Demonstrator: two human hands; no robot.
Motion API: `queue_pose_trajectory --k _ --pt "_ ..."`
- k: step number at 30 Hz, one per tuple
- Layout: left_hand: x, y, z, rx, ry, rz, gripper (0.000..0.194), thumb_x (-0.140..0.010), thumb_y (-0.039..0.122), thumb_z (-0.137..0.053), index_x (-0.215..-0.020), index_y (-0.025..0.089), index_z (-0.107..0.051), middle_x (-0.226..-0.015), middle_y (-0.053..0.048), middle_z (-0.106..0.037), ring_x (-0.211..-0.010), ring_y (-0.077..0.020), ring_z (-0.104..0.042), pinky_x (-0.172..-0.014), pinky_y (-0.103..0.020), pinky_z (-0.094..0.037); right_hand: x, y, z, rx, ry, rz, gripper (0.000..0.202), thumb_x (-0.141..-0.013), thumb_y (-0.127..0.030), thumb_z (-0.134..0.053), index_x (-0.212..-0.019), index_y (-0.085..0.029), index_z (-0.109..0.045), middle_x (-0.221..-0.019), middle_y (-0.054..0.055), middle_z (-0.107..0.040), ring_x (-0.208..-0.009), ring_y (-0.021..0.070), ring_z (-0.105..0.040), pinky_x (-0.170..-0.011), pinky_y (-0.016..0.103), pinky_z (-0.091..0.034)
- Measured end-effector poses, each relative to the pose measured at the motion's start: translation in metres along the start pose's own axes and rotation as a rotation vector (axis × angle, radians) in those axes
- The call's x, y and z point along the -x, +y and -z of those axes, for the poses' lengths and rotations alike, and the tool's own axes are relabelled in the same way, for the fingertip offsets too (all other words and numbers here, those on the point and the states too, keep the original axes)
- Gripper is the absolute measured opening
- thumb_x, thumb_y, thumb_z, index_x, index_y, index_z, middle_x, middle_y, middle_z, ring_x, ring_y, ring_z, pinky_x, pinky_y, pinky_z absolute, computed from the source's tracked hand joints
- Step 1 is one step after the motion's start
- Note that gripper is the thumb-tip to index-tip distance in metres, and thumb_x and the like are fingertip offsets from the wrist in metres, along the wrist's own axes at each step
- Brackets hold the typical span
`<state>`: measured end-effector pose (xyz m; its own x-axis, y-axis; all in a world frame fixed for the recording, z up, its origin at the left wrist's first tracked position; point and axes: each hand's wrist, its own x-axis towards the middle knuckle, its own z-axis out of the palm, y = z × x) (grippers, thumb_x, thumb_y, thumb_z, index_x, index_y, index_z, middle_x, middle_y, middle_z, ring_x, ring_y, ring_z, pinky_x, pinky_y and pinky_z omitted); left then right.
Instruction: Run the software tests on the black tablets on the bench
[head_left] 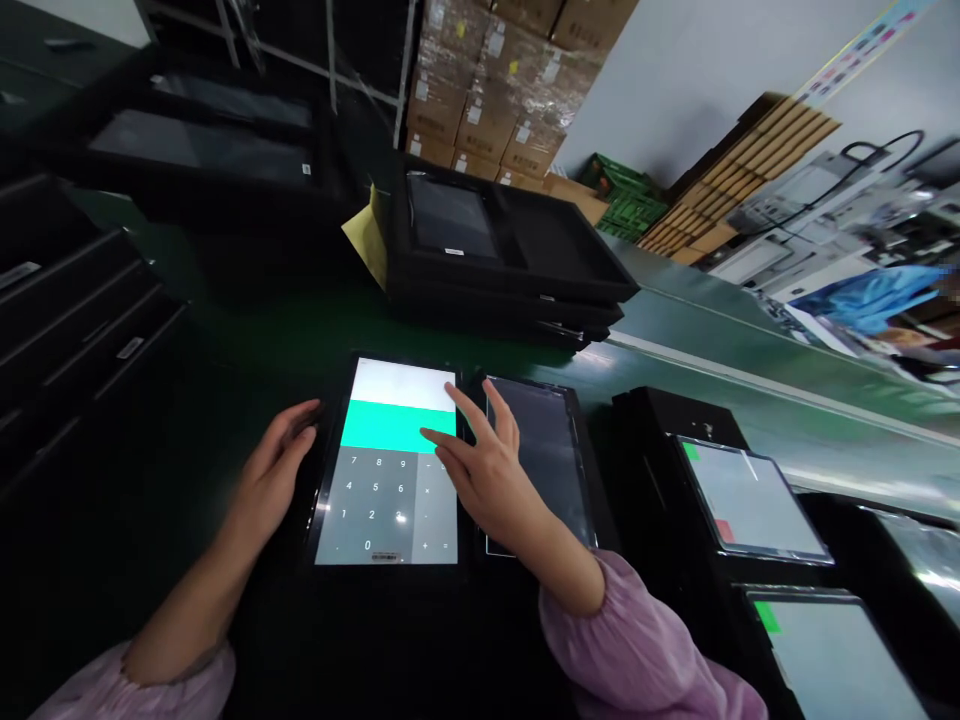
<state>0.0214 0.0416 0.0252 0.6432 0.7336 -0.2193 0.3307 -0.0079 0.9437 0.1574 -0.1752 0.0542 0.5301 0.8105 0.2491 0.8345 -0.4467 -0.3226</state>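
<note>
head view | lit tablet [390, 465] lying at lower centre of frame, showing calculator keypad | left hand [274, 470] open, steadying its left edge | right hand [484, 470] open, fingers touching screen's right side | step judged: touchscreen check in progress | next move is calling for precise key taps

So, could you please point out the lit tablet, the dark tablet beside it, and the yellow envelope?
lit tablet [375, 495]: head view, on its keypad area.
dark tablet [551, 450]: head view, on its unlit screen.
yellow envelope [371, 240]: head view, on its visible corner.
</note>
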Motion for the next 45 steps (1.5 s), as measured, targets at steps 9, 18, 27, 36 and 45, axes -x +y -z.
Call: queue_pose_trajectory --k 9,18,27,36,45 --pt "0.009 -0.003 0.002 -0.016 -0.043 0.032 0.048 -0.088 0.049 -0.060 -0.130 0.028 -0.062 -0.149 -0.007 -0.059 -0.145 -0.0312 -0.046 -0.119 -0.048 -0.040 0.006 0.002 -0.004 -0.027 0.083 -0.062 0.036 -0.106 -0.026 -0.042 -0.117 -0.023 -0.077 -0.159 0.009 -0.044 -0.156 0.0416 -0.015 -0.116 0.074 -0.033" --pt "0.013 -0.003 -0.004 0.136 -0.165 0.048 0.076 -0.086 0.040 -0.065 -0.155 0.024 -0.035 -0.165 -0.012 -0.037 -0.155 -0.0278 -0.029 -0.125 -0.044 -0.029 0.009 0.000 -0.005 -0.035 0.098 -0.054 0.035 -0.106 -0.026 -0.043 -0.117 -0.022 -0.077 -0.158 0.009 -0.045 -0.156 0.0431 -0.015 -0.115 0.079 -0.031" --pt "0.013 -0.002 -0.010 0.020 -0.156 0.020 0.082 -0.085 0.045 -0.070 -0.156 0.026 -0.034 -0.163 -0.013 -0.038 -0.152 -0.0324 -0.033 -0.123 -0.050 -0.030 0.005 -0.038 -0.008 -0.098 -0.081 0.132 0.035 -0.105 -0.024 -0.046 -0.127 -0.029 -0.072 -0.165 0.007 -0.036 -0.157 0.0450 -0.006 -0.114 0.077 -0.034" --pt "0.015 0.003 -0.008 0.018 -0.187 0.102 0.082 -0.087 0.051 -0.065 -0.158 0.029 -0.032 -0.166 -0.011 -0.034 -0.154 -0.0337 -0.029 -0.124 -0.053 -0.027 0.015 -0.001 -0.006 -0.055 0.167 -0.118 0.035 -0.105 -0.027 -0.044 -0.113 -0.021 -0.077 -0.157 0.010 -0.047 -0.153 0.0428 -0.021 -0.114 0.075 -0.037" --pt "0.016 0.003 -0.005 0.032 -0.164 0.108 0.076 -0.088 0.049 -0.062 -0.157 0.029 -0.037 -0.161 -0.010 -0.043 -0.150 -0.0342 -0.038 -0.122 -0.050 -0.034 0.007 -0.008 -0.011 -0.034 0.079 -0.051 0.037 -0.106 -0.027 -0.042 -0.119 -0.023 -0.076 -0.163 0.009 -0.039 -0.155 0.0445 -0.014 -0.114 0.077 -0.033"
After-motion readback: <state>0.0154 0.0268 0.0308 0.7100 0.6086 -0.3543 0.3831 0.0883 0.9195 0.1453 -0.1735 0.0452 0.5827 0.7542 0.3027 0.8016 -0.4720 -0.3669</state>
